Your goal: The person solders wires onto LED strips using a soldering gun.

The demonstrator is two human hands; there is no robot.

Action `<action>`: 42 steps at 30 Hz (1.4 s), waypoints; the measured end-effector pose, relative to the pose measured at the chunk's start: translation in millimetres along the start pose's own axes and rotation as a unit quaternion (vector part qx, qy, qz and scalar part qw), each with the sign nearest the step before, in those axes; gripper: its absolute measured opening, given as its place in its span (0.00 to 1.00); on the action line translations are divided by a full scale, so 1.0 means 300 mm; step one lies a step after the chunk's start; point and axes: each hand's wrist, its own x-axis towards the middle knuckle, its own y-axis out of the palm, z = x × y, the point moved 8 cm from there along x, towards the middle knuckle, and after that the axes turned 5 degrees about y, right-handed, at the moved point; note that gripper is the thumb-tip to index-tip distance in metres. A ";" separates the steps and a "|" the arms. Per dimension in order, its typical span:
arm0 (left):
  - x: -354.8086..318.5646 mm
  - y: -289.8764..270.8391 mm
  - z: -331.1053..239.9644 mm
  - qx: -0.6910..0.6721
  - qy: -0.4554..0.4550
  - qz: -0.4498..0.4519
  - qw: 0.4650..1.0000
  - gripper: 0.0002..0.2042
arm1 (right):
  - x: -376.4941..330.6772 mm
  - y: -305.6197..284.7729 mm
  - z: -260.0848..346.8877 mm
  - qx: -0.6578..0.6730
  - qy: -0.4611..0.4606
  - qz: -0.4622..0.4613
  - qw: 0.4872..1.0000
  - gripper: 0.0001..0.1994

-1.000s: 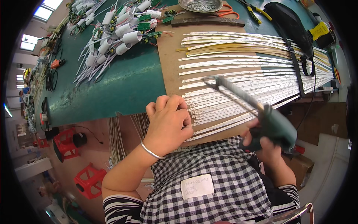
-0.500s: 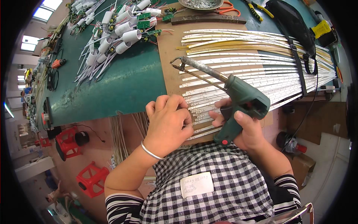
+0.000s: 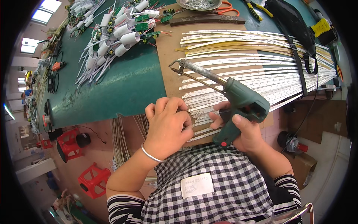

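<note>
My right hand (image 3: 246, 132) is wrapped round the handle of a green soldering gun (image 3: 246, 99), some fingers near its trigger. Its metal barrel and thin feed tube point up and left, above the strips. Many narrow white LED strips (image 3: 283, 80) fan out across brown cardboard (image 3: 168, 56), with some yellowish ones among them. At the strips' left ends, by the near table edge, rests my left hand (image 3: 166, 125). Its fingers are curled and closed; whatever lies between the fingertips is hidden under the hand.
White cylindrical housings (image 3: 130, 38) with green circuit boards and wires lie heaped at the far left. Beyond the cardboard are a dark bar (image 3: 207, 20), a metal dish (image 3: 199, 4), orange-handled scissors (image 3: 228, 9) and yellow-handled pliers (image 3: 253, 11). A black strap (image 3: 298, 67) crosses the strips. Red stools (image 3: 94, 180) stand below.
The soldering gun and my right hand have shifted very slightly left and down. My left hand stays nearly in place, its fingers still curled.
</note>
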 end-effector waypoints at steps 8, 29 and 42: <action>-0.004 -0.007 0.000 -0.001 -0.002 0.001 1.000 0.04 | 0.004 0.001 -0.003 0.002 -0.002 -0.006 1.000 0.32; -0.012 0.002 0.033 -0.059 0.044 -0.013 0.997 0.05 | -0.001 -0.004 0.000 -0.021 -0.007 -0.029 0.999 0.31; -0.010 -0.013 -0.013 -0.027 0.185 -0.045 0.981 0.07 | -0.007 -0.003 0.005 0.000 -0.026 -0.020 0.999 0.25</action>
